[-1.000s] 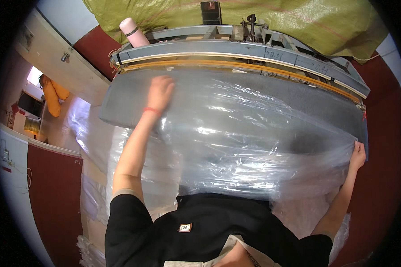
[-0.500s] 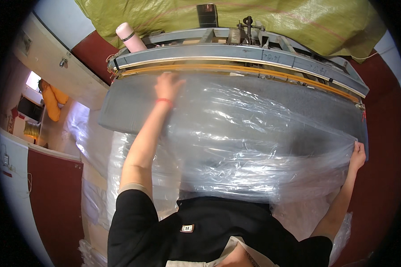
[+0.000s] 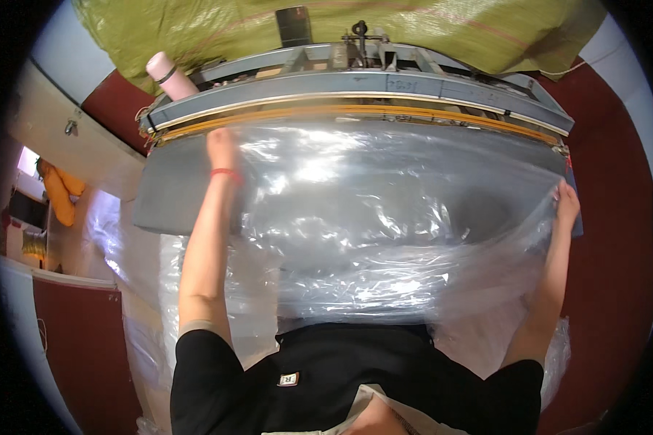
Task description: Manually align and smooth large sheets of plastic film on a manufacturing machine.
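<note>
A wide sheet of clear plastic film (image 3: 355, 188) stretches between my hands over a grey padded work surface (image 3: 174, 185), its lower part bunched toward my body. At the film's far left corner my left hand (image 3: 221, 148), with a red band at the wrist, is closed, gripping the edge close to the orange strips (image 3: 283, 112). My right hand (image 3: 567, 203) pinches the film's right corner, a little nearer to me, at the right end of the surface. Both arms are spread wide and the film between them is wrinkled and shiny.
Behind the surface runs a long grey metal frame (image 3: 326, 83) with a black clamp (image 3: 359, 40). A pink bottle (image 3: 170, 76) stands at its left end and a dark phone-like slab (image 3: 294, 25) leans on green sheeting (image 3: 450, 29). A door (image 3: 80, 130) stands at left.
My left hand has moved left and closed from spread fingers onto the film. My right hand has lifted its corner farther away from me, and the film now spreads wider. The view has shifted somewhat.
</note>
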Demonstrator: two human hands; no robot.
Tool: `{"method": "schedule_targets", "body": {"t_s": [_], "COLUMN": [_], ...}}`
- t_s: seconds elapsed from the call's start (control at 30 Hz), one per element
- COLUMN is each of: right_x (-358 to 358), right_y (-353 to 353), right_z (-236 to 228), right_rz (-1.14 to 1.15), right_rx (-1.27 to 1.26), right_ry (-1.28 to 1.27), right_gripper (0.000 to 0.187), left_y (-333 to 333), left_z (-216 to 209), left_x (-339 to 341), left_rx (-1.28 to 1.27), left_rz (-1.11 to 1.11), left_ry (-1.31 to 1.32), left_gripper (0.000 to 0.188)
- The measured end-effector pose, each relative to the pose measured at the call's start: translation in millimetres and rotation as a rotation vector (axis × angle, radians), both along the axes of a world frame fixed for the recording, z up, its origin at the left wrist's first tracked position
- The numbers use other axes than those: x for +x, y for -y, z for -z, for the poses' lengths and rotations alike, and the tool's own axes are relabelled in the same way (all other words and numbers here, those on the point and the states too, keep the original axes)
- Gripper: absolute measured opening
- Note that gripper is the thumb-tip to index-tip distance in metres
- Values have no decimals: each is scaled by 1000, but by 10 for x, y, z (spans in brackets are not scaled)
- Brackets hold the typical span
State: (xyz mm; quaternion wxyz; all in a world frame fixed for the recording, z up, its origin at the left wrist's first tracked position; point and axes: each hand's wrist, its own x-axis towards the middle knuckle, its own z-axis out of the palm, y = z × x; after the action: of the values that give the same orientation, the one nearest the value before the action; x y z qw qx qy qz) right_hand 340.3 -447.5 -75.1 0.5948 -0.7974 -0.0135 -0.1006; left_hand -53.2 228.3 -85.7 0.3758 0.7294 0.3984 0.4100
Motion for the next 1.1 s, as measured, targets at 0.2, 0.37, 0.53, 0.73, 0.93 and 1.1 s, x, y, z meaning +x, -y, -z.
{"method": "schedule_targets", "body": {"t_s": [0.2,0.37,0.53,0.73,0.93,1.1], "right_x": [418,560,634,617,637,214], "right_y": [-1034,-1549,-1588,-1540,-1469,-1327], "right_z": [176,234,281,117,86,-148], "right_rz": [-89,-53,136,154,95,16], "right_rx": [-17,158,7,49,212,-75], "right_ry": [224,263,389,326,209,483], "right_gripper": [16,13,18,13,10,26], "left_y": [-273,-532,-518,-409,-269,-399], "left_z": [19,49,-1,-187,-286,-226], "left_x": [-82,-126,-51,-42,42,-250], "left_rx": [294,233,150,-80,-23,-84], "left_rz": [-413,-416,-338,-411,-479,-106], "left_ry": [70,73,217,393,396,254], "left_gripper": [21,20,13,15,14,15]}}
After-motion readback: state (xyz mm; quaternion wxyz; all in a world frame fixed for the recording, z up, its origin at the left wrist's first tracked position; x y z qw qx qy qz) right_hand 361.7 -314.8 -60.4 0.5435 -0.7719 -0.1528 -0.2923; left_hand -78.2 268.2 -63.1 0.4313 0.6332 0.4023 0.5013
